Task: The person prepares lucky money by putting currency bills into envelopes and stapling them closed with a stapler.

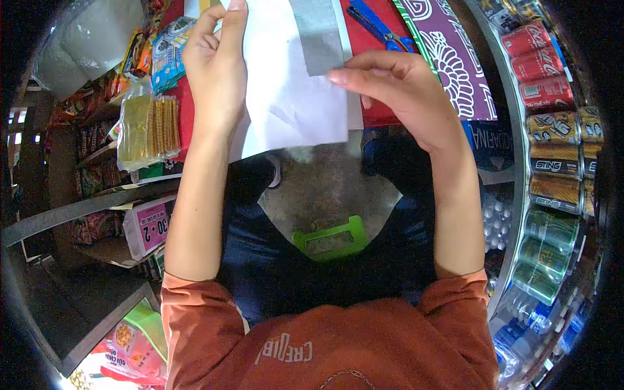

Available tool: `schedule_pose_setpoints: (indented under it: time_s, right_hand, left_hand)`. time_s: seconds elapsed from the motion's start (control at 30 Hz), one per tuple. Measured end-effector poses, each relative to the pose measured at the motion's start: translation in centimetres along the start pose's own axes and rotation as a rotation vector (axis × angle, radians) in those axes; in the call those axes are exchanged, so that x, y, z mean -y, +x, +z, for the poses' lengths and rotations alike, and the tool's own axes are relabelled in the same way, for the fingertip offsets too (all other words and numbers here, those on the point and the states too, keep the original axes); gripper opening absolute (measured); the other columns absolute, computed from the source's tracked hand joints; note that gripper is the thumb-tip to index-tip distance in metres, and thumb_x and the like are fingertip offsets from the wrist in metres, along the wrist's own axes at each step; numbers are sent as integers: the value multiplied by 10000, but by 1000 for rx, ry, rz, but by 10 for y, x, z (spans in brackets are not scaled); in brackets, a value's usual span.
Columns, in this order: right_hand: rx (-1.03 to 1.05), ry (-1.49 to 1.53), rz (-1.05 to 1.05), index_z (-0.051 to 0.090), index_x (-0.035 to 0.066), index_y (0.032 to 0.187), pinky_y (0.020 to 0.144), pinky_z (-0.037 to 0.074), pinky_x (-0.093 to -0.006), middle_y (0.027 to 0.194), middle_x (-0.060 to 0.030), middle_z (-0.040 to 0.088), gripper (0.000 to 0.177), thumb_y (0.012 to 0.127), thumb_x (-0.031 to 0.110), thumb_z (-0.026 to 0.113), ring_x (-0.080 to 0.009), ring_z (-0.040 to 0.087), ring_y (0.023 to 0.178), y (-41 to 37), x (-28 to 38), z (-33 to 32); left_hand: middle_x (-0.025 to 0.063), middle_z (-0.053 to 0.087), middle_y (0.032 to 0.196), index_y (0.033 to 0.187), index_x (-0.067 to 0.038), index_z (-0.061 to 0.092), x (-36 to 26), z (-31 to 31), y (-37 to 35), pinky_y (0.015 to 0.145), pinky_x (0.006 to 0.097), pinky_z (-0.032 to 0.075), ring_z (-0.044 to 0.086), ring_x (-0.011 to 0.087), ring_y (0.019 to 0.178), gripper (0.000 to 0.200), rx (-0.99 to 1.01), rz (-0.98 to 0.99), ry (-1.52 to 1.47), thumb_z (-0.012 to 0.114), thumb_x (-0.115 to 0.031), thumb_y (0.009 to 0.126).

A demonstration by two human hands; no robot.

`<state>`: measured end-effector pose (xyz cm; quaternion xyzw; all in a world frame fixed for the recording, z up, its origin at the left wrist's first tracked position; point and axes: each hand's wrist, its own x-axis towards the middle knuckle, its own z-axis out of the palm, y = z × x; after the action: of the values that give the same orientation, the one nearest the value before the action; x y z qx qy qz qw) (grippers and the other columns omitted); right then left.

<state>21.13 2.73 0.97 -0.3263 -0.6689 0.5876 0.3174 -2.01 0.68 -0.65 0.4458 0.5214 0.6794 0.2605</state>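
Note:
A sheet of white paper is held up over my lap, above the near edge of a red surface. My left hand is closed on its left edge, thumb on top near the upper corner. Down the right part of the sheet runs a flat grey strip. My right hand has thumb and forefinger pinched at the strip's lower right corner, over the sheet's right edge. Behind that hand, blue-handled scissors lie on the red surface.
A purple patterned sheet lies at the right. Shelves of drink cans and bottles line that side. Snack packets and a clear pack of yellow-brown sticks sit at the left. A green plastic stool shows between my legs.

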Motion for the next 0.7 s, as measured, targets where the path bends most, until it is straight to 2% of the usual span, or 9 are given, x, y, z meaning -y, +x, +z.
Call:
schedule_pose_setpoints:
  time_s: [0.13, 0.33, 0.43, 0.53, 0.7]
  right_hand:
    - [8, -51, 63, 771, 4, 955, 618, 415, -218, 764, 3, 668, 265, 868, 254, 795, -64, 543, 662, -1, 3, -1]
    - [52, -30, 62, 776, 11, 952, 674, 466, -208, 809, -3, 700, 265, 863, 259, 803, -54, 607, 729, -2, 4, 3]
    - [87, -221, 57, 782, 17, 990, 655, 475, -222, 818, -6, 727, 290, 870, 281, 781, -58, 623, 735, 0, -3, 1]
    - [124, -169, 43, 787, 28, 984, 604, 444, -219, 786, 6, 715, 282, 873, 287, 772, -49, 605, 707, 0, -7, 0]
    - [165, -69, 19, 784, 44, 999, 590, 433, -214, 795, 15, 708, 291, 880, 309, 771, -35, 592, 699, 0, -10, 4]
  left_hand:
    - [-60, 632, 775, 931, -85, 675, 2, -4, 3, 586, 171, 393, 524, -6, 659, 257, -25, 14, -2, 642, -327, 1010]
    - [-56, 640, 785, 916, -91, 676, 4, -9, 7, 595, 177, 412, 547, -1, 669, 257, -58, 4, 30, 644, -328, 1008]
    - [-57, 644, 788, 919, -94, 678, 4, -14, 10, 596, 181, 420, 556, 2, 671, 255, -64, -3, 14, 644, -331, 1007]
    - [-54, 651, 796, 928, -95, 681, 1, -20, 12, 603, 186, 437, 571, 10, 677, 247, -80, -7, 14, 645, -327, 1005]
    - [-44, 660, 820, 939, -94, 684, -4, -23, 15, 622, 194, 465, 592, 21, 696, 231, -144, -41, -20, 637, -309, 1009]
